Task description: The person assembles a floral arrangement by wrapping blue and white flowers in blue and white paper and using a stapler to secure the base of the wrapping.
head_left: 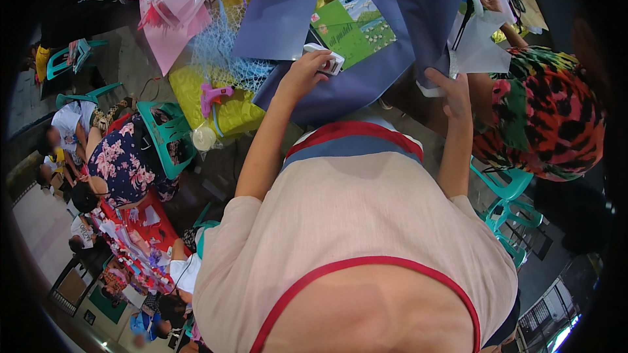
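Just beyond the table's near edge, my left hand [305, 75] has its fingers curled on a small white plastic object [335, 61] whose kind I cannot make out. Under it spreads a large blue wrapping sheet [386, 68], its right part lifted. My right hand [451, 91] pinches the lifted sheet's lower corner, where a white edge shows. A green box of oil pastels [356, 29] lies on the sheet beyond my left hand. Left of the box is a flat dark blue rectangular piece [277, 16].
Yellow wrapping [226, 114] covers the table's left part, with a pink glue gun [214, 97], blue netting [229, 42] and pink wrapping [173, 10]. Close on my right sits a person in a bright patterned top [546, 114]. Green chairs [167, 137] and other people are at left.
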The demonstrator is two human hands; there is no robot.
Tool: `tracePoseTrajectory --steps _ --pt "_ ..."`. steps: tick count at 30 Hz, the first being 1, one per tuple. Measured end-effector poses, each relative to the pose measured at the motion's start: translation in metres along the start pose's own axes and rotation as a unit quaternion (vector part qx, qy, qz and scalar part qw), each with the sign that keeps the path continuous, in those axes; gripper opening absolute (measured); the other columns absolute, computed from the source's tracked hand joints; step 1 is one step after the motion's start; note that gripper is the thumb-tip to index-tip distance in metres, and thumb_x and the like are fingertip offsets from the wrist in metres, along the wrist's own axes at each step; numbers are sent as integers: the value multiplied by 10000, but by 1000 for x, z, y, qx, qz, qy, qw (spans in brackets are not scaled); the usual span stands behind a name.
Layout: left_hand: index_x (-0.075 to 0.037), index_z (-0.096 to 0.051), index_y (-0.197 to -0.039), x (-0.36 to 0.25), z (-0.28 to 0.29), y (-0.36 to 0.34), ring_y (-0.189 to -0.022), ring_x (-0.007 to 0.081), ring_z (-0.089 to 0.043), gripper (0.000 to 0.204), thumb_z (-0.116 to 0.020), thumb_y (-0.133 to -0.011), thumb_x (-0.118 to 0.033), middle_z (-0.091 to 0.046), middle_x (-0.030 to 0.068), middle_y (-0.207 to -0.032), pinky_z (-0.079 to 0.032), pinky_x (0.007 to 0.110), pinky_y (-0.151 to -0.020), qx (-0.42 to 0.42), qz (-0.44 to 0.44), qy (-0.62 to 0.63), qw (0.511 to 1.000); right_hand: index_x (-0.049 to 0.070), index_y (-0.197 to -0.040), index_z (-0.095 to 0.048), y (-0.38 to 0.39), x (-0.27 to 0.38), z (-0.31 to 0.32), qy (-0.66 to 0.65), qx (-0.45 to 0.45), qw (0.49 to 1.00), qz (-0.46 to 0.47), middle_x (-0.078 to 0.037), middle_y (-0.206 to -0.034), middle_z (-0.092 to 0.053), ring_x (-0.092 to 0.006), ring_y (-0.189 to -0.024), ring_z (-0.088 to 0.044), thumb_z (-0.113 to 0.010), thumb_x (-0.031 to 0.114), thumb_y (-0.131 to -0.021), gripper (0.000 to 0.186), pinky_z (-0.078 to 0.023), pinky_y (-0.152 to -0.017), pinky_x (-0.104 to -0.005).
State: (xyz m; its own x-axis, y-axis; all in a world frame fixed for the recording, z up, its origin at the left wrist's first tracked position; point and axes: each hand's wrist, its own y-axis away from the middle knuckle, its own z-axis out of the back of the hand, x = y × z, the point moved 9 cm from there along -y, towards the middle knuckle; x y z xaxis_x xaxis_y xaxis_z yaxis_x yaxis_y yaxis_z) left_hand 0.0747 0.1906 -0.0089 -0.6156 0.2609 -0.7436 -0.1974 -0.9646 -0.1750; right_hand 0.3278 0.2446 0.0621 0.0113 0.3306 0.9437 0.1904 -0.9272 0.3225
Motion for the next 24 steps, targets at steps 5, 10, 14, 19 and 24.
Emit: tracePoseTrajectory --steps 5,10,14,19,24 --pt "-47 -562 -918 -7 10 1 -809 275 -565 335 -685 -611 -100 -583 94 -903 -463 328 -674 -15 -34 -59 998 -21 -967 -543 5 6 -8 -34 -12 999 4 -75 -848 -598 -148 -721 -585 -703 -11 -584 416 -468 -667 -255" --pt "-37 -553 -741 -4 15 3 -697 274 -564 239 -667 -641 -221 -566 88 -728 -451 364 -598 -11 9 -88 996 -18 -955 -538 7 6 -12 -23 -7 1000 -11 -83 -851 -598 -156 -736 -588 -704 -9 -582 408 -471 -670 -264" --pt "-37 -552 -739 -4 15 1 -665 280 -559 236 -656 -657 -232 -563 93 -710 -447 359 -575 -14 7 -104 994 -16 -970 -527 7 4 -12 -22 -1 1000 -22 -89 -876 -593 -160 -764 -586 -706 -10 -578 431 -472 -676 -272" --pt "-59 -576 -777 -5 25 -3 -826 267 -544 139 -643 -676 -127 -591 67 -800 -417 374 -724 -18 -27 -129 991 -12 -1004 -509 5 5 -8 -24 -9 1000 -3 -88 -892 -585 -165 -785 -581 -709 -12 -573 475 -469 -687 -277" --pt "-60 -557 -772 0 38 -4 -972 280 -490 152 -649 -677 -135 -563 72 -957 -386 380 -793 -53 -30 -158 986 -13 -1012 -504 0 6 -10 -17 -7 1000 0 -89 -901 -582 -168 -786 -578 -709 -13 -572 485 -467 -692 -277"
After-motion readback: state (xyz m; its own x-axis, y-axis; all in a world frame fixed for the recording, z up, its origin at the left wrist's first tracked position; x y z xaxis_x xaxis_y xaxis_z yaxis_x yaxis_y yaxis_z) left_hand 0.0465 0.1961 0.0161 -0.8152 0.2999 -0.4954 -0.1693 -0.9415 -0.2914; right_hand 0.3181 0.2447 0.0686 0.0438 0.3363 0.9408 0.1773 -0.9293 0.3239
